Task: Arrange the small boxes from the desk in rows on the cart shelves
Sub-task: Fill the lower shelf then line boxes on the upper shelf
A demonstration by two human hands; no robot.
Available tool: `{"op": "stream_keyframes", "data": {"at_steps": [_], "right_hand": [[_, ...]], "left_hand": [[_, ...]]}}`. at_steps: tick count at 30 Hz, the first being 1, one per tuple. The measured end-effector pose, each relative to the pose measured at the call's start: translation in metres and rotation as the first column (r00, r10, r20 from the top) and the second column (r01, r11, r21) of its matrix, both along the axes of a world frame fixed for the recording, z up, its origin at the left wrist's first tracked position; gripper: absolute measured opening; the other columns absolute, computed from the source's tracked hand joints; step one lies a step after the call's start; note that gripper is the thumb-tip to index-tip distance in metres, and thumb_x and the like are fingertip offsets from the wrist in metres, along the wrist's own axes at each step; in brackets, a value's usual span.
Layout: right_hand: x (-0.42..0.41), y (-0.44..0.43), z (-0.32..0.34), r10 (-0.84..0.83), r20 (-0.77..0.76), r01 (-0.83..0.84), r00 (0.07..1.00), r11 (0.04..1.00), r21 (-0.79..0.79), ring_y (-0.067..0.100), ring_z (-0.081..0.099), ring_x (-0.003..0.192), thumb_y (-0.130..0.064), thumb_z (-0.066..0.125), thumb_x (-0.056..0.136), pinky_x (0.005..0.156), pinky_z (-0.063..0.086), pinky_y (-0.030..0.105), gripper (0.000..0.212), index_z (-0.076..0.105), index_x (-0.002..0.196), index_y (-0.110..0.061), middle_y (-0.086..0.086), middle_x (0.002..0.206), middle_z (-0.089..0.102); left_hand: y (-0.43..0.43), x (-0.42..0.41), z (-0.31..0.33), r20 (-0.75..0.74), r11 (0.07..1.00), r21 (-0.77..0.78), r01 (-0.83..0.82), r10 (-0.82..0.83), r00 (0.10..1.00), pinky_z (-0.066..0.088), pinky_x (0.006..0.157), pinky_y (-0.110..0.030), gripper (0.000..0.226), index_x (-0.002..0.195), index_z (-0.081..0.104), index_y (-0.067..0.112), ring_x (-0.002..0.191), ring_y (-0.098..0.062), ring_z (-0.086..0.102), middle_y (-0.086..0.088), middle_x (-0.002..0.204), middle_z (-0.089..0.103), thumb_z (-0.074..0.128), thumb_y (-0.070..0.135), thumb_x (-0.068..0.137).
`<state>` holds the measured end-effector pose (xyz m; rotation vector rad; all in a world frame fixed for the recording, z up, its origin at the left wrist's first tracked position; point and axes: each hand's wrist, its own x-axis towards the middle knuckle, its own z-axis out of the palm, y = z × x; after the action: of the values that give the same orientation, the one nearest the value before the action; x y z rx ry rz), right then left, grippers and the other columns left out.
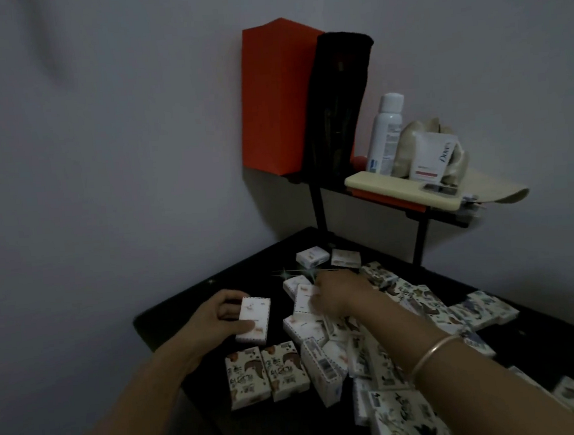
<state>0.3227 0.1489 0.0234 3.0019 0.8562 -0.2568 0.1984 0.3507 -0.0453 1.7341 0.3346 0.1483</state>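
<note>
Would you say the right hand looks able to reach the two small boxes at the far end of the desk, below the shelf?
Probably yes. The right hand is stretched out just short of the two far boxes, with only bare desk between them. It seems busy with a white box, though.

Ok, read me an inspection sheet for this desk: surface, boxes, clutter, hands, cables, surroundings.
Surface: black desk, dimly lit.
Job's things: small patterned cardboard boxes scattered in a loose pile; two of them lie side by side near the front.
Clutter: raised black shelf carrying orange paper bag, black bag, white spray bottle, white pouch.
Hands: left hand holds a plain white box; right hand reaches into the pile, grip blurred.
Cables: nothing seen.
Surroundings: grey wall; no cart in view.
</note>
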Motion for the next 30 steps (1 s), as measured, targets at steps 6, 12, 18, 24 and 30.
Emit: {"op": "stream_keyframes", "data": {"at_steps": [6,12,18,24,30], "right_hand": [[-0.002,-0.011,0.005,0.0,-0.058,0.017,0.998,0.955,0.297,0.02,0.058,0.09,-0.04,0.066,0.085,0.072,0.045,0.032,0.034,0.052,0.105,-0.017,-0.001,0.093,0.056],[-0.009,-0.019,0.013,-0.055,-0.046,0.072,0.997,0.706,0.704,0.019,0.059,0.087,-0.022,0.067,0.089,0.077,0.05,0.037,0.022,0.054,0.106,-0.016,0.002,0.098,0.06],[-0.034,-0.047,0.036,-0.016,-0.079,0.07,0.997,0.657,0.751,0.018,0.058,0.111,-0.021,0.058,0.095,0.094,0.05,0.035,0.035,0.057,0.129,-0.02,0.002,0.129,0.057],[-0.087,-0.102,0.083,0.063,-0.247,0.182,0.967,0.508,0.842,0.019,0.069,0.08,-0.015,0.059,0.094,0.068,0.058,0.03,0.012,0.064,0.105,-0.019,0.006,0.101,0.069],[-0.156,-0.169,0.147,0.076,-0.161,0.118,0.984,0.398,0.91,0.025,0.07,0.087,-0.015,0.063,0.092,0.065,0.058,0.029,0.022,0.063,0.114,-0.014,0.012,0.097,0.073]], "left_hand": [[-0.001,-0.002,-0.003,0.043,0.998,-0.03,-0.058,0.059,0.997,0.053,0.077,-0.029,0.044,0.114,0.06,0.022,0.1,-0.02,0.067,-0.007,0.104,0.071,0.071,-0.004,0.081],[-0.005,-0.005,-0.001,0.078,0.987,-0.079,-0.143,0.149,0.986,0.052,0.074,-0.028,0.033,0.115,0.062,0.023,0.092,-0.019,0.069,-0.005,0.103,0.071,0.058,0.0,0.091],[-0.012,-0.011,0.005,0.119,0.971,-0.118,-0.21,0.224,0.967,0.052,0.073,-0.028,0.03,0.119,0.061,0.02,0.09,-0.02,0.068,-0.009,0.105,0.07,0.058,0.005,0.093],[-0.056,-0.027,0.059,0.243,0.968,-0.236,-0.084,0.143,0.96,0.057,0.055,-0.034,0.029,0.12,0.054,0.038,0.075,-0.026,0.068,-0.014,0.095,0.07,0.052,0.017,0.1],[-0.137,-0.049,0.139,0.422,0.989,-0.087,0.118,-0.07,0.904,0.055,0.054,-0.033,0.007,0.094,0.065,0.013,0.057,-0.02,0.064,-0.009,0.088,0.068,0.061,0.018,0.094]]}}
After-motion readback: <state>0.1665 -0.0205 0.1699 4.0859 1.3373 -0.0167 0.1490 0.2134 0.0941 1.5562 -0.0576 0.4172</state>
